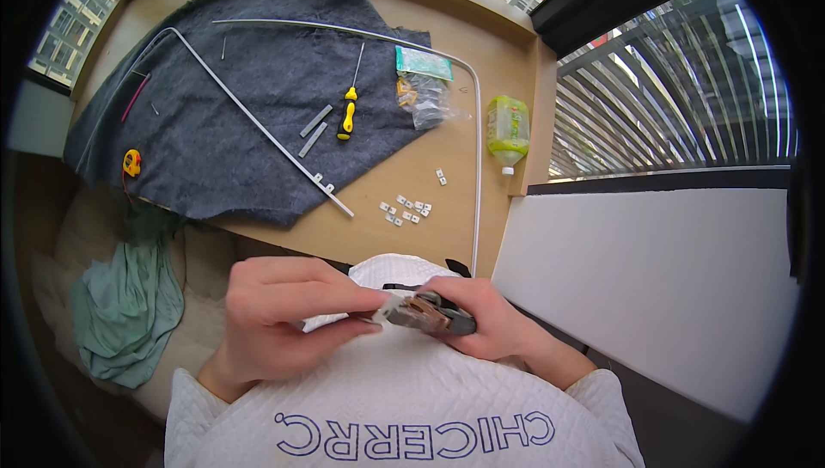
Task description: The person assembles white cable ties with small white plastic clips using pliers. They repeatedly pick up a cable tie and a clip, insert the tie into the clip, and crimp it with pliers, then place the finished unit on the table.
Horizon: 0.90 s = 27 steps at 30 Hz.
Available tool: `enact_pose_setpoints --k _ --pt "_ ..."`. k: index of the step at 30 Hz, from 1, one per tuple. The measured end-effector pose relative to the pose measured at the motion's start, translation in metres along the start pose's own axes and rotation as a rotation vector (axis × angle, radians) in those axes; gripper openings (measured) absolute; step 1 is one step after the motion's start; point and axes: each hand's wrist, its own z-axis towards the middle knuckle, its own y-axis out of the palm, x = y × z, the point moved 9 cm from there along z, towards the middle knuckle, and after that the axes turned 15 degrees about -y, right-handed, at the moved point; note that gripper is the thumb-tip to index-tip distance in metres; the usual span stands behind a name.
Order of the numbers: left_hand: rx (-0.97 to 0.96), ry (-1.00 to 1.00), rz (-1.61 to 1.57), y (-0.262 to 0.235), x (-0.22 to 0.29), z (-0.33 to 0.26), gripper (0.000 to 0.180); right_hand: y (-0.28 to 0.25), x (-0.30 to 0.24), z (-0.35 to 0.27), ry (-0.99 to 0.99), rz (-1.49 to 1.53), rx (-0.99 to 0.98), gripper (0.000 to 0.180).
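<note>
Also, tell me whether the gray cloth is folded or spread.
Spread out: the gray cloth lies wide across the table, a yellow screwdriver on it.

White quilted-textured shirt [404,391], dark blue outlined lettering [415,436], white sleeves [191,403], bare fingers [318,297]

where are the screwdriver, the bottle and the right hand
Screwdriver [347,116], head view, on its handle
Bottle [509,131], head view, on its body
Right hand [491,318], head view, near the thumb's base

Across the bottom of the frame, my white shirt [516,391] bears one line of large, blue-outlined capitals [417,438], upside down in this view. Upper right of centre, the green bottle [509,131] carries print too small for me to read.
</note>
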Motion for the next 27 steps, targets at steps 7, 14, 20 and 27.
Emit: enact_pose_setpoints --k 7,14,20,27 --pt "0.313 -0.208 -0.677 -0.045 -0.1 -0.005 0.009 -0.016 0.06 0.019 -0.009 -0.005 -0.164 0.041" --pt "0.002 -0.543 -1.633 0.019 -0.161 -0.006 0.02 -0.062 0.246 0.114 0.204 -0.52 0.404 0.066" --pt "-0.045 -0.565 -1.625 0.023 -0.152 -0.012 0.022 -0.087 0.292 0.174 0.33 -0.687 0.524 0.094" --pt "0.218 -0.494 -0.909 0.002 -0.14 0.004 0.013 -0.086 0.258 0.171 0.089 -0.863 0.412 0.079"
